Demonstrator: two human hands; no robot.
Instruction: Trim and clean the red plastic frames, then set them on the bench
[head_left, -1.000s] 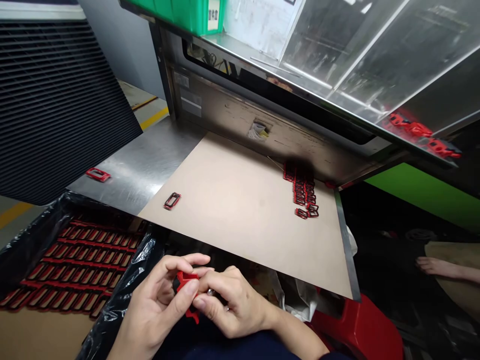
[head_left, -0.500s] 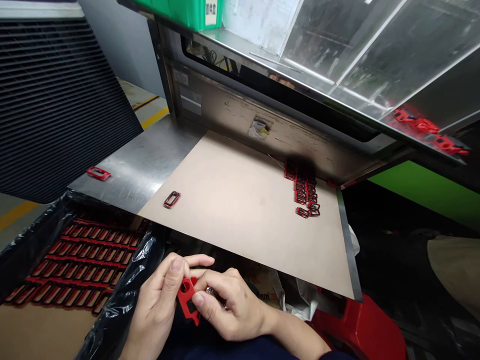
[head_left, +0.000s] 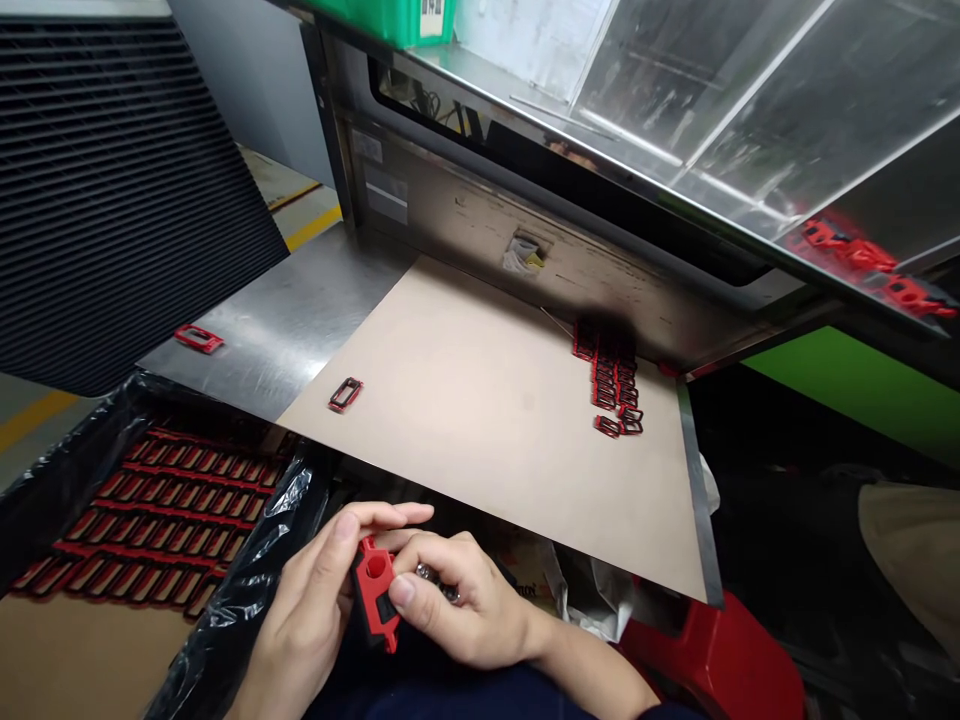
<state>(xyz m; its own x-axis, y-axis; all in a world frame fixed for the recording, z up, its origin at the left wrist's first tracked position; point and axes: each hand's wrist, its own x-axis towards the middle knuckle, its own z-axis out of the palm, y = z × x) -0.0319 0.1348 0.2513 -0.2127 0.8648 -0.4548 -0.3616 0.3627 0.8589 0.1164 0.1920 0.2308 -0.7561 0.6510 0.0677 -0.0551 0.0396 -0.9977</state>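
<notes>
A red and black plastic part is held between my two hands below the board's front edge. My left hand supports it from the left, fingers closed together against its upper side. My right hand pinches its right side between thumb and index finger. Small shiny metal pieces show in the curl of my right fingers. One red and black frame lies on the beige board. Another red frame rests on the metal table. Several more frames are grouped at the board's right rear.
At lower left, a box lined with black plastic holds rows of red and black frames. A metal shelf overhangs the rear, with a green bin and red parts. A red stool stands at lower right.
The red part has turned between my hands, showing more of its black side. My left hand has shifted slightly around it. The head view has moved a little.
</notes>
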